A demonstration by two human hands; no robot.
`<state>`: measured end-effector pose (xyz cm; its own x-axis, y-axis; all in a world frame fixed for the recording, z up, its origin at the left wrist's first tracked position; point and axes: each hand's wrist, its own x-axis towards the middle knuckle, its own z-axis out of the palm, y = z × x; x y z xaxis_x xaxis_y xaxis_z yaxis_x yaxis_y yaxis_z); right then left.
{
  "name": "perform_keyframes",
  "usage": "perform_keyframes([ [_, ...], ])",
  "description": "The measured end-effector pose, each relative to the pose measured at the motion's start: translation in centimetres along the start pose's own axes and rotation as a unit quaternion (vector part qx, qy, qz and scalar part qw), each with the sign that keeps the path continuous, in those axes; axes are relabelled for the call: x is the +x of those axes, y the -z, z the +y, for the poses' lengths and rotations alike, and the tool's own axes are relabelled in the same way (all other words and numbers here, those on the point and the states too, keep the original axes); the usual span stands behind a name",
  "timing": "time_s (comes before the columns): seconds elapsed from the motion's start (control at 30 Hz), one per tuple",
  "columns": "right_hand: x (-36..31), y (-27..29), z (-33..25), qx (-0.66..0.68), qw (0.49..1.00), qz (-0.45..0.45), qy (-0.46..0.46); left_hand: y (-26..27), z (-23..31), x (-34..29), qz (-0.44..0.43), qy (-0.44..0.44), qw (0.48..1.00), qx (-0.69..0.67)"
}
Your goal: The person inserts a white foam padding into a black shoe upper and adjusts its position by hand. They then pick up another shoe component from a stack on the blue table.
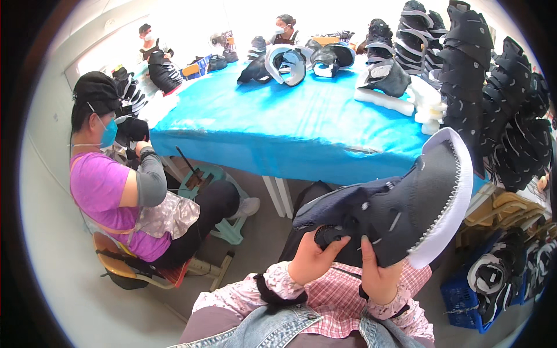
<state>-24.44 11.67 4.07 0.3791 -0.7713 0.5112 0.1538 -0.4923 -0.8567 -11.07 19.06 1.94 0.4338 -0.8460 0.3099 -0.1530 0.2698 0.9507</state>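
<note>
A black shoe upper [383,211] with a white band zigzag-stitched along its wide edge is held up in front of me, above my lap. My left hand [311,258] is closed on its lower left part, thumb pressed against the dark fabric. Gripping the lower edge farther right is my right hand [380,271], its thumb pointing up along the upper. Several small white thread marks show on the black surface. The fingers behind the upper are mostly hidden.
A table with a blue cover [249,130] stands ahead, bearing loose uppers [288,64] and tall black stacks [464,75] at the right. A co-worker [110,191] sits at the left. A blue crate [461,301] of uppers stands at the lower right.
</note>
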Motion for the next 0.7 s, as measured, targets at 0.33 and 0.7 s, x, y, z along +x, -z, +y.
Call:
perform_keyframes([
  [0.33, -0.1, -0.5, -0.8, 0.145, 0.988, 0.001, -0.046, 0.6, 1.9, 2.7, -0.01, -0.04, 0.978, -0.204],
  [0.7, 1.9, -1.3, 0.6, 0.293, 0.954, 0.014, -0.068, -0.6, 3.9, 4.3, 0.074, -0.017, 0.973, -0.219],
])
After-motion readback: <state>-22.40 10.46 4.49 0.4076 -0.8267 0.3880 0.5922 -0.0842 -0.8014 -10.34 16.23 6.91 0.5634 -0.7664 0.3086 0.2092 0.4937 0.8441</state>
